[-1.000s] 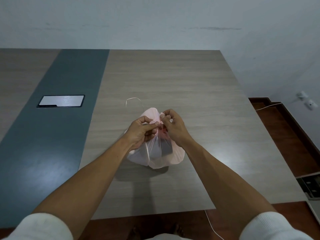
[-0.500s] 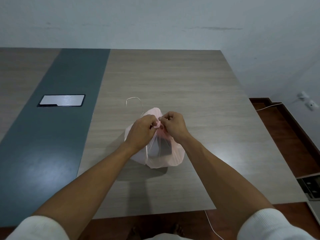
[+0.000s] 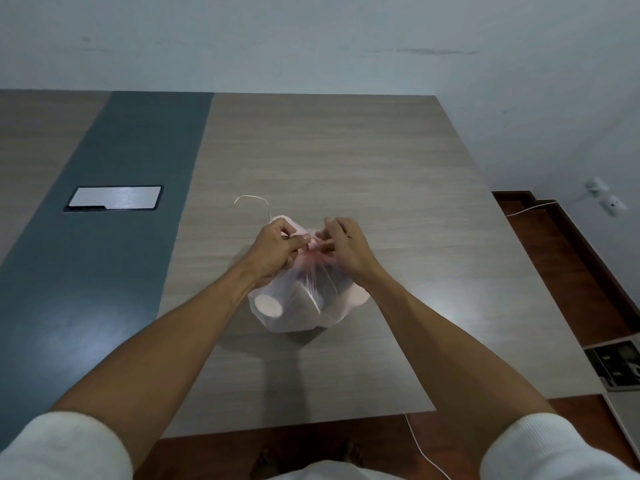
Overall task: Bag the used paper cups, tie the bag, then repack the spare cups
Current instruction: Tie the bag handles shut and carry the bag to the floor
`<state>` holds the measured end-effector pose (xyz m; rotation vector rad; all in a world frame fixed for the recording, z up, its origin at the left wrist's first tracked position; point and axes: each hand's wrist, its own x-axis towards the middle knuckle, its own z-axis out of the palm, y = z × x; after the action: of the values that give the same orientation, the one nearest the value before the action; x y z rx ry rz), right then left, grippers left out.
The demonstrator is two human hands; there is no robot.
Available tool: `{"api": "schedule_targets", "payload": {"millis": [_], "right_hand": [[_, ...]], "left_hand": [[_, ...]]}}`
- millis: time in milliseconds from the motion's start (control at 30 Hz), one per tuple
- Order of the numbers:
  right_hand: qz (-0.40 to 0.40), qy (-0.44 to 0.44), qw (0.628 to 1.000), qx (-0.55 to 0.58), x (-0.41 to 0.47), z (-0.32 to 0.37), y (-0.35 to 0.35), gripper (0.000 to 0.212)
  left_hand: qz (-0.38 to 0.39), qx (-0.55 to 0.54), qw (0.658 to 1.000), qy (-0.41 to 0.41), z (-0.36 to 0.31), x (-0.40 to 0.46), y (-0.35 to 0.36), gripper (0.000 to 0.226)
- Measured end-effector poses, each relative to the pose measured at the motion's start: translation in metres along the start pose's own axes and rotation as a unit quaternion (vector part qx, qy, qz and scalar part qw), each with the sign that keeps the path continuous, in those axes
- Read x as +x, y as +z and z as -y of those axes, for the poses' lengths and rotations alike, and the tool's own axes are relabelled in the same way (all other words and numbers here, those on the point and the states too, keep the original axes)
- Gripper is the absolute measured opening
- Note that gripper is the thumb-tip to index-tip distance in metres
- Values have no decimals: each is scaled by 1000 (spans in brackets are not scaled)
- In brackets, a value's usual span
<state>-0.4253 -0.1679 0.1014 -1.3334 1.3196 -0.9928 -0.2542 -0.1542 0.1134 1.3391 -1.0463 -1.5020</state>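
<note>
Bench point(image 3: 346, 161), wood-grain grey with a dark blue-grey band point(image 3: 114, 237) down its left side and a silver inset plate point(image 3: 114, 197) in that band, carries the work near its middle.

Bag point(image 3: 304, 303): thin translucent pink plastic, sitting on the bench, body bulging. Paper cups point(image 3: 268, 304) show through the film lying on their sides, one white round end facing the near left. All the visible used cups look bagged; no spare cups in view.

Left hand point(image 3: 277, 251): fingers curled, thumb and forefinger pinching the gathered neck of the bag from the left.

Right hand point(image 3: 344, 245): pinching the neck from the right, remaining fingers fanned loosely upward.

Knot point(image 3: 313, 244): small pink bunch between the two hands. Against the two prior frames, the hands sat pressed together over the neck; now they stand slightly apart with the plastic drawn taut between them. Judgement: the knot is being pulled tight, so the tying step is near done and repacking remains.

String point(image 3: 252, 199): pale loose loop on the bench just beyond the bag, untouched.
</note>
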Motion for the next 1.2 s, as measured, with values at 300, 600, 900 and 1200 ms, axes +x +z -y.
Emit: {"api": "schedule_targets", "payload": {"millis": [300, 600, 900, 1200], "right_hand": [[60, -85, 976, -191, 0, -7, -15, 24], [101, -142, 922, -345, 0, 4, -33, 16], [-21, 3, 918, -396, -12, -9, -35, 53], [-12, 260, 965, -8, -45, -51, -17, 97]], "left_hand": [[-14, -37, 998, -47, -3, -2, 7, 25], [-127, 47, 990, -22, -3, -2, -2, 11], [-194, 396, 896, 46, 24, 1, -27, 38], [-117, 72, 973, -185, 78, -12, -46, 110]]}}
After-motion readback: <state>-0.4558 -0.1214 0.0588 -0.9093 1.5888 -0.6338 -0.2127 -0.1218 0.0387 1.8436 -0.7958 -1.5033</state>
